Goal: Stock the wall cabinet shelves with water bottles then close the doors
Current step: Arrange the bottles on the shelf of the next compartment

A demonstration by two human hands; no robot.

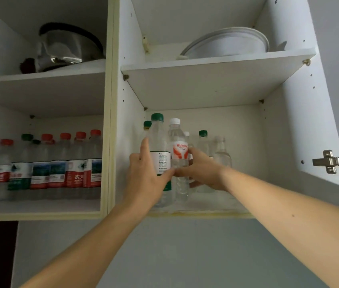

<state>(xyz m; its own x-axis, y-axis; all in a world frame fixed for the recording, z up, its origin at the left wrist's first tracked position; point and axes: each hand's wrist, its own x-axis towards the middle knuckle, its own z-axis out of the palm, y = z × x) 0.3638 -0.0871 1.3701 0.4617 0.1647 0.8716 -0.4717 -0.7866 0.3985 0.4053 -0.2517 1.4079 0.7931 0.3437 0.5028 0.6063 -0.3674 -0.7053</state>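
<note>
Stocking lower right shelf (206,206), frame centre: left hand (145,173) wraps green-capped bottle (160,154), right hand (203,170) wraps white-capped bottle (178,159); both upright, side by side at shelf front, likely packing row tight; more bottles behind; doors open

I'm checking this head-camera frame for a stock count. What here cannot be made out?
- Bottles behind the green-capped bottle and white-capped bottle: hidden by those bottles and both hands.
- Left-compartment bottle labels: blurred.
- Cabinet doors: cut off by the frame edges; only a hinge shows.
</note>
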